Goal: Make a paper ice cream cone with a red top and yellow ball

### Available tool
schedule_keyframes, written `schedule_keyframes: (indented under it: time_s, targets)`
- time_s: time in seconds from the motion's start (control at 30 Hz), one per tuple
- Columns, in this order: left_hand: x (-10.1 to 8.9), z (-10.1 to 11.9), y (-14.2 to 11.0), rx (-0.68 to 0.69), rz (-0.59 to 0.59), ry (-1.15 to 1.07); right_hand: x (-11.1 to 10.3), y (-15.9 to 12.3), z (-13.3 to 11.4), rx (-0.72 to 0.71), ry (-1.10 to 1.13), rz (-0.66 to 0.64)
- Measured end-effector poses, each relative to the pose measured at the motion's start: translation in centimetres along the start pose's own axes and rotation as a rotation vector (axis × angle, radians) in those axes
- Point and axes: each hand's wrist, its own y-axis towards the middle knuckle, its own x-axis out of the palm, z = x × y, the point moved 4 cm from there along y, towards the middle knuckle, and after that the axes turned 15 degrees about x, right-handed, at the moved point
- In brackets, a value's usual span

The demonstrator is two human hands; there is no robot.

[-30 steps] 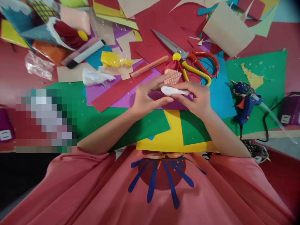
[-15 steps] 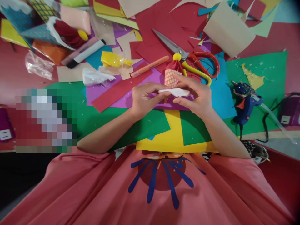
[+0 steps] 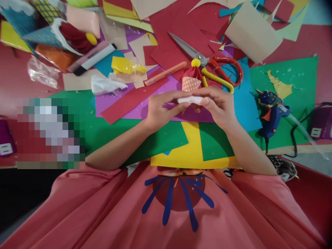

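Between my two hands is a small strip of soft white material that looks like modelling clay [image 3: 190, 100]. My left hand [image 3: 162, 109] pinches its left end between thumb and fingers. The thumb of my right hand [image 3: 218, 105] presses on the other end, with the fingers curled behind it. Just beyond the fingers lies a small paper cone [image 3: 191, 84] with an orange lattice pattern, a red gathered top and a yellow ball; my hands hide its lower part. An orange marker [image 3: 166, 73] rests to the left of the cone.
Scissors [image 3: 199, 57] lie open-handled behind the cone. At right, a blue glue gun [image 3: 272, 116] with its cord sits on green paper [image 3: 303, 79]. Paper scraps, a white-and-black marker [image 3: 95, 58], a white clay packet [image 3: 106, 84] and finished blue cones [image 3: 49, 36] crowd the far left.
My right hand has closed in: its thumb and fingers, spread before, now press the white clay. The white strip looks shorter between my hands. Other things stay put.
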Motion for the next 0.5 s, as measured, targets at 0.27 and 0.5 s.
schedule_keyframes:
  time_s: [0.27, 0.5]
  targets:
    - [-0.19, -0.03, 0.2, -0.023, 0.021, -0.005, -0.14, -0.25, -0.62, -0.098, -0.175, 0.05]
    - [-0.03, -0.03, 0.11, -0.007, 0.015, -0.017, -0.31, -0.17, -0.55, -0.083, -0.131, 0.098]
